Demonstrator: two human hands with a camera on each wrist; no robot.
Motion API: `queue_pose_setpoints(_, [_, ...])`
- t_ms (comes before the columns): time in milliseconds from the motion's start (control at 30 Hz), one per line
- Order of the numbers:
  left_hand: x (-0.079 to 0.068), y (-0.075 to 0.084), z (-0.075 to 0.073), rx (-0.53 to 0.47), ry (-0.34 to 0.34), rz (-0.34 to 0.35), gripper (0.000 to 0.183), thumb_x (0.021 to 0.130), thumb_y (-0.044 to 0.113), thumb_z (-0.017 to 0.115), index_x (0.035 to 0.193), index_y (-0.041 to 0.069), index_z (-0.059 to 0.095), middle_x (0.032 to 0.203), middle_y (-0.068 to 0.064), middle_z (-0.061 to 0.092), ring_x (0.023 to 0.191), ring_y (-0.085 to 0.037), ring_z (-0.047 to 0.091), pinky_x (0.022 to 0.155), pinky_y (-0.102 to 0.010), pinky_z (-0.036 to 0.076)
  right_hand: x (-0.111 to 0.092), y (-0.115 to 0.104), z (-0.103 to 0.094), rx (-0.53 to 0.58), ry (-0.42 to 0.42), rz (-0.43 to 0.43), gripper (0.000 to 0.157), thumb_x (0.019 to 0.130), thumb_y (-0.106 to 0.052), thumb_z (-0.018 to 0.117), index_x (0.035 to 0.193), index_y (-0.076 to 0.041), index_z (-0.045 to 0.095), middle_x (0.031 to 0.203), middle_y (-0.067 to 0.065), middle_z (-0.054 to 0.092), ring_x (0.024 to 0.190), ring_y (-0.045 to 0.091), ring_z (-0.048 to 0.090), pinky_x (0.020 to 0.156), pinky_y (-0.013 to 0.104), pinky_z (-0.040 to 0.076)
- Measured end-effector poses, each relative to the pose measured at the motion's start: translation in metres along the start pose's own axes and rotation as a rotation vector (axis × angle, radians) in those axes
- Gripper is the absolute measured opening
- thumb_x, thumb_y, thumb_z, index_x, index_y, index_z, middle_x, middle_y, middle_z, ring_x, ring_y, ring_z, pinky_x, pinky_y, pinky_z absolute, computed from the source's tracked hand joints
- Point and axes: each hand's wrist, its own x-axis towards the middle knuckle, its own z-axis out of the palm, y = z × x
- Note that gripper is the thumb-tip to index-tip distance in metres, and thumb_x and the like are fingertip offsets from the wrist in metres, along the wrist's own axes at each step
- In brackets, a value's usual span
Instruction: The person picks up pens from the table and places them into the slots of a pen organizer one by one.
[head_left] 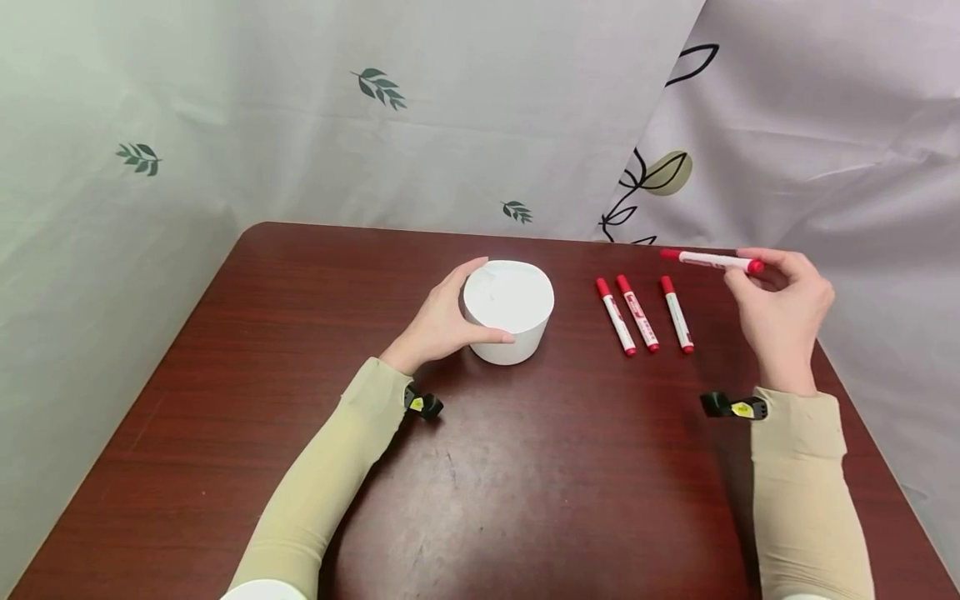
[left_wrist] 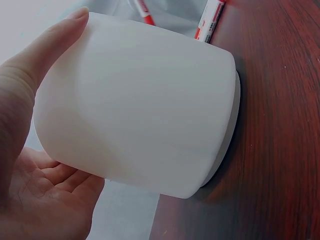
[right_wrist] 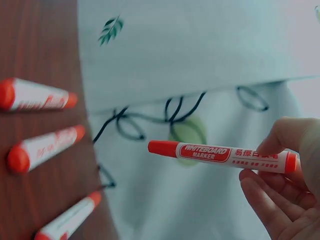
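Observation:
A white round container [head_left: 517, 346] stands on the dark wood table. My left hand [head_left: 442, 321] grips it around its left side, thumb along the near wall and fingers behind; the left wrist view shows the smooth container wall [left_wrist: 145, 100] between them. At the right, my right hand [head_left: 787, 300] pinches a red-capped whiteboard marker [head_left: 712, 261] near its tail end, raised above the table, cap pointing left. In the right wrist view the held marker [right_wrist: 205, 152] lies between thumb and fingers. Three like markers, among them the rightmost marker [head_left: 678, 317], lie between container and right hand.
The brown table [head_left: 300, 275] ends at a back edge against a pale curtain [head_left: 450, 150] with leaf prints. Another curtain [head_left: 825, 167] hangs along the right side. Black straps [head_left: 426, 404] with small devices sit at both wrists.

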Motion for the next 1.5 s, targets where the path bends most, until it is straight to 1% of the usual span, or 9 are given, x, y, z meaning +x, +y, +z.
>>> queue_pose_setpoints(333, [0.0,-0.002,-0.001,-0.002,0.005,-0.001,0.112,0.05,0.062,0.083,0.144,0.025,0.034,0.136,0.012,0.04,0.119,-0.006,0.04,0.096,-0.036,0.036,-0.003,-0.059,0.009,0.243,-0.002,-0.082,0.023,0.075,-0.004,0.071,0.098,-0.005,0.073,0.09,0.01,0.066,0.074,0.015,0.063,0.071,0.019,0.05])
queue_pose_setpoints(567, [0.0,-0.002,-0.001,-0.001,0.006,0.003,0.112,0.049,0.062,0.083,0.143,0.027,0.034,0.136,0.013,0.041,0.118,-0.006,0.041,0.096,-0.036,0.036,-0.011,-0.109,0.022,0.588,-0.049,-0.117,0.027,0.07,0.006,0.076,0.096,0.006,0.07,0.084,0.018,0.061,0.071,0.022,0.061,0.069,0.022,0.051])
queue_pose_setpoints(767, [0.001,-0.002,-0.001,0.008,-0.003,0.006,0.113,0.049,0.063,0.083,0.143,0.025,0.034,0.136,0.012,0.041,0.119,-0.006,0.041,0.096,-0.036,0.036,-0.017,-0.134,0.037,0.683,-0.115,-0.169,0.027,0.07,0.008,0.074,0.096,0.008,0.069,0.084,0.02,0.061,0.07,0.022,0.062,0.07,0.024,0.052])
queue_pose_setpoints(933, [0.001,-0.001,-0.001,0.0,-0.006,0.009,0.114,0.049,0.062,0.084,0.144,0.022,0.034,0.135,0.011,0.041,0.118,-0.008,0.041,0.096,-0.038,0.036,-0.023,-0.145,0.048,0.687,-0.192,-0.218,0.026,0.072,0.008,0.073,0.098,0.008,0.068,0.086,0.021,0.062,0.07,0.022,0.061,0.069,0.025,0.052])
queue_pose_setpoints(1067, [0.001,-0.001,-0.001,-0.003,-0.005,0.009,0.114,0.049,0.062,0.083,0.143,0.022,0.034,0.134,0.012,0.042,0.117,-0.006,0.042,0.096,-0.037,0.036,-0.03,-0.148,0.056,0.622,-0.258,-0.306,0.025,0.075,0.008,0.071,0.1,0.008,0.067,0.088,0.023,0.063,0.07,0.023,0.061,0.069,0.027,0.052])
queue_pose_setpoints(1100, [0.001,-0.001,-0.001,-0.003,-0.005,0.01,0.113,0.049,0.062,0.083,0.143,0.022,0.034,0.134,0.012,0.042,0.117,-0.006,0.042,0.096,-0.037,0.036,-0.032,-0.148,0.057,0.6,-0.276,-0.313,0.025,0.076,0.008,0.071,0.101,0.007,0.067,0.088,0.022,0.063,0.071,0.023,0.061,0.069,0.027,0.052])
queue_pose_setpoints(1167, [0.001,-0.002,-0.001,-0.006,-0.005,0.013,0.113,0.05,0.062,0.083,0.143,0.021,0.034,0.134,0.012,0.043,0.117,-0.006,0.042,0.095,-0.037,0.037,-0.036,-0.147,0.06,0.559,-0.318,-0.305,0.027,0.077,0.006,0.071,0.103,0.003,0.068,0.09,0.021,0.064,0.072,0.023,0.062,0.07,0.027,0.052])
queue_pose_setpoints(1300, [0.002,-0.001,-0.001,-0.009,-0.003,0.017,0.111,0.05,0.062,0.083,0.143,0.024,0.035,0.133,0.013,0.043,0.116,-0.005,0.042,0.095,-0.036,0.037,-0.044,-0.141,0.068,0.503,-0.405,-0.247,0.028,0.078,0.002,0.072,0.106,-0.003,0.069,0.094,0.016,0.065,0.076,0.024,0.061,0.073,0.027,0.052])
queue_pose_setpoints(1500, [0.002,-0.001,-0.001,-0.002,0.003,0.024,0.11,0.049,0.062,0.083,0.142,0.027,0.035,0.132,0.013,0.044,0.115,-0.004,0.042,0.096,-0.034,0.036,-0.054,-0.127,0.082,0.442,-0.525,-0.213,0.029,0.078,0.001,0.072,0.107,-0.002,0.067,0.091,0.015,0.065,0.078,0.025,0.063,0.073,0.03,0.052])
